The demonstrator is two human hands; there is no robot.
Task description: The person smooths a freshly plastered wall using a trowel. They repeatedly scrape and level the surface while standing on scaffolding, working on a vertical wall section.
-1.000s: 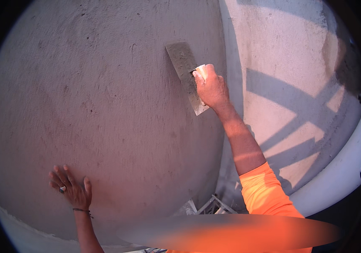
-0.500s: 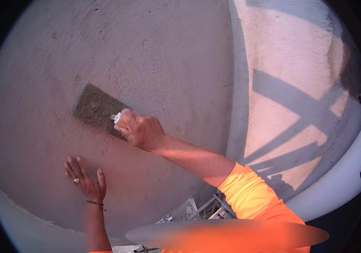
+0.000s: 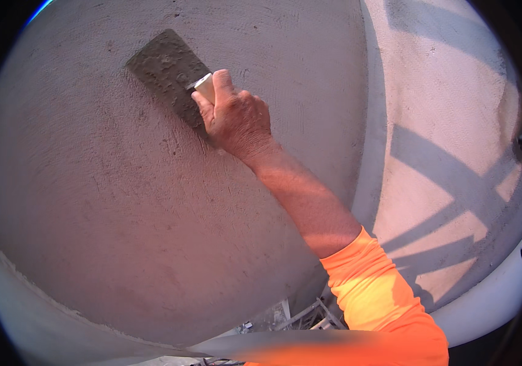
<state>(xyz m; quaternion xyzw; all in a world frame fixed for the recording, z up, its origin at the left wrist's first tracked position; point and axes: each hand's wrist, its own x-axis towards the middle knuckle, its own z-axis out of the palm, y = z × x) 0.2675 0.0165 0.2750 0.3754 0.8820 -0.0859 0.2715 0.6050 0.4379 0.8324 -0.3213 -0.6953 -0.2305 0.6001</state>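
Observation:
My right hand is closed round the pale handle of a plastering trowel. The trowel's rectangular blade, smeared with grey-brown mortar, lies against the upper part of the plastered wall, tilted with its far end toward the upper left. My right arm reaches up across the wall in an orange sleeve. Fine scratches and small pits mark the plaster around the blade. My left hand is out of the picture.
To the right, past a vertical corner edge, a sunlit wall face carries crossing shadows. A rounded pale band curves along the lower right. Metal framing shows far below, and a ledge bends along the lower left.
My right hand has pushed the trowel upward along the wall. My left hand, flat on the wall at the lower left before, has gone out of the picture.

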